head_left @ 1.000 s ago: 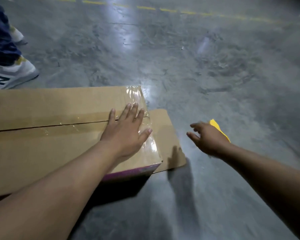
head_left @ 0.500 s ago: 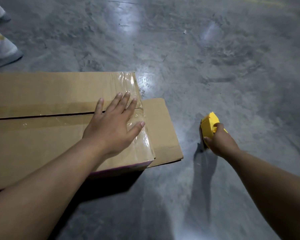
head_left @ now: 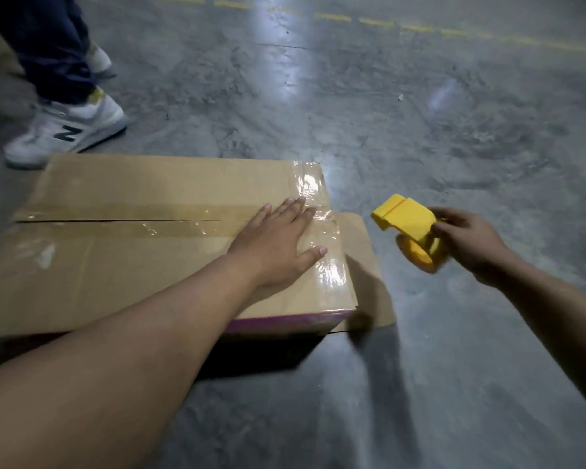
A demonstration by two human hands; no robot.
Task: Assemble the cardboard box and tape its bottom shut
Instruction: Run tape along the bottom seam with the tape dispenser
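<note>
Cardboard box (head_left: pixel 115 265), one only, lies bottom-up on the concrete floor (head_left: pixel 420 130), its centre seam and right edge already covered with clear tape (head_left: pixel 322 231); little seems left beyond perhaps another strip. One left hand (head_left: pixel 278 245) presses flat, fingers spread. One right hand (head_left: pixel 467 238) grips the single yellow tape dispenser (head_left: pixel 410 228) just beside the box.

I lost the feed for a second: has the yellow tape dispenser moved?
Yes. The tape dispenser, gripped by the right hand, has come up off the floor and closer to the box.
</note>
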